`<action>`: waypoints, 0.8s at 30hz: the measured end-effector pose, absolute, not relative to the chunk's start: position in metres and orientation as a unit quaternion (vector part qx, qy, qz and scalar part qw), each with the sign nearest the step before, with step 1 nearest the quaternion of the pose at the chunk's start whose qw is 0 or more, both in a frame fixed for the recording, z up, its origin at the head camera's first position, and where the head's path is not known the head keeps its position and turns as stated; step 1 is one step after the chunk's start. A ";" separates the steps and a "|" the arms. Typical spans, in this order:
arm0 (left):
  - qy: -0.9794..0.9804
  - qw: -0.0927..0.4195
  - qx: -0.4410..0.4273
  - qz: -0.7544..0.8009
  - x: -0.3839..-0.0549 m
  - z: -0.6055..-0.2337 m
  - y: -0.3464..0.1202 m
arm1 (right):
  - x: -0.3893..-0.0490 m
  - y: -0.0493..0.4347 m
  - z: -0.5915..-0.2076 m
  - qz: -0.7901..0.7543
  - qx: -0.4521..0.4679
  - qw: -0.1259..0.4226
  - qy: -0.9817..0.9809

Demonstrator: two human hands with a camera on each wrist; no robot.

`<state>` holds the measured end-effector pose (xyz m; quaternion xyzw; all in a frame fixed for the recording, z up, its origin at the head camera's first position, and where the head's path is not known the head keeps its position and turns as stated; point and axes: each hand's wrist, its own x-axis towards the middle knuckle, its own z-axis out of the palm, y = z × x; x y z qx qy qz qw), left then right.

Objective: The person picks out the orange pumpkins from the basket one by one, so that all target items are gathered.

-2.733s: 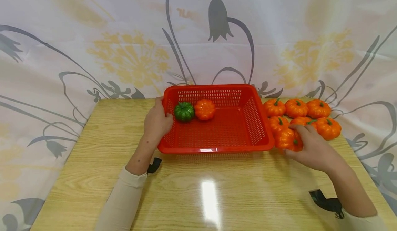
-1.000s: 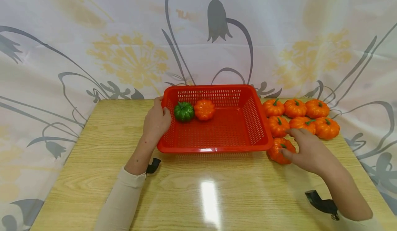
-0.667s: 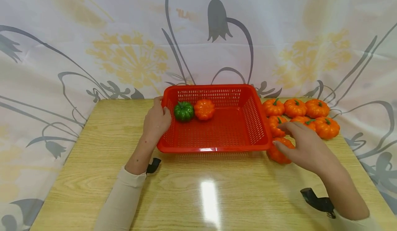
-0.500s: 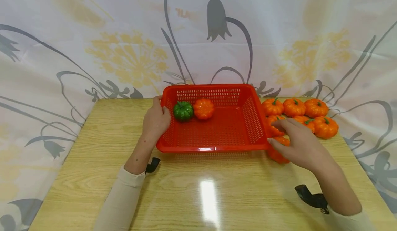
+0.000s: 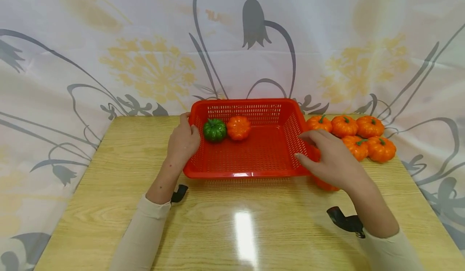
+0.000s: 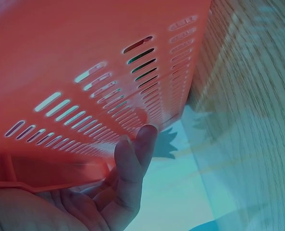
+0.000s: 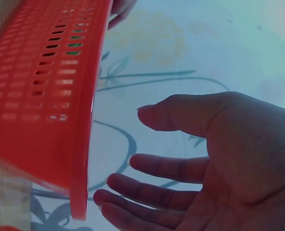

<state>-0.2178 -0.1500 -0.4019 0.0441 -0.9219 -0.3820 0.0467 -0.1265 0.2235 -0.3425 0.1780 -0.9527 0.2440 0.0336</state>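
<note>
My left hand (image 5: 183, 143) grips the left rim of a red plastic basket (image 5: 250, 175), thumb on the inner side; the left wrist view shows its fingers against the slotted outer wall (image 6: 60, 29). Inside, at the left, a green toy pumpkin (image 5: 214, 130) sits beside an orange toy pumpkin (image 5: 238, 128). My right hand (image 5: 334, 158) hovers at the basket's right rim, thumb and fingers spread and holding nothing. In the right wrist view that hand (image 7: 219, 163) is apart from the rim. Beneath it, one orange pumpkin (image 5: 324, 184) is mostly hidden.
Right of the basket, several orange pumpkins (image 5: 344, 125) stand in two rows on the wooden table (image 5: 203, 230), some partly covered by the right hand. A flower-printed cloth (image 5: 160, 69) hangs behind. Black wrist mounts (image 5: 346, 221) project from both forearms.
My right hand has let go of an orange pumpkin, which stands in front of the rows, and has moved left to the basket's right rim. The left hand stays on the basket.
</note>
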 end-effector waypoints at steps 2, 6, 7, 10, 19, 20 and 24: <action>-0.922 0.047 0.044 -0.383 -0.218 -0.401 -0.150 | -0.128 0.220 -0.341 0.249 0.178 0.028 -0.952; -0.921 0.044 0.046 -0.384 -0.218 -0.400 -0.149 | -0.133 0.215 -0.340 0.257 0.185 0.026 -0.948; -0.921 0.043 0.046 -0.385 -0.218 -0.400 -0.149 | -0.134 0.213 -0.339 0.259 0.186 0.027 -0.947; -0.921 0.042 0.046 -0.385 -0.217 -0.401 -0.148 | -0.138 0.208 -0.338 0.273 0.188 0.024 -0.943; -0.922 0.051 0.036 -0.382 -0.218 -0.403 -0.146 | -0.157 0.197 -0.323 0.341 0.190 -0.030 -0.920; -0.924 0.054 0.036 -0.377 -0.218 -0.403 -0.147 | -0.159 0.196 -0.320 0.342 0.193 -0.035 -0.919; -0.929 0.063 0.039 -0.363 -0.218 -0.402 -0.149 | -0.169 0.188 -0.308 0.347 0.199 -0.043 -0.915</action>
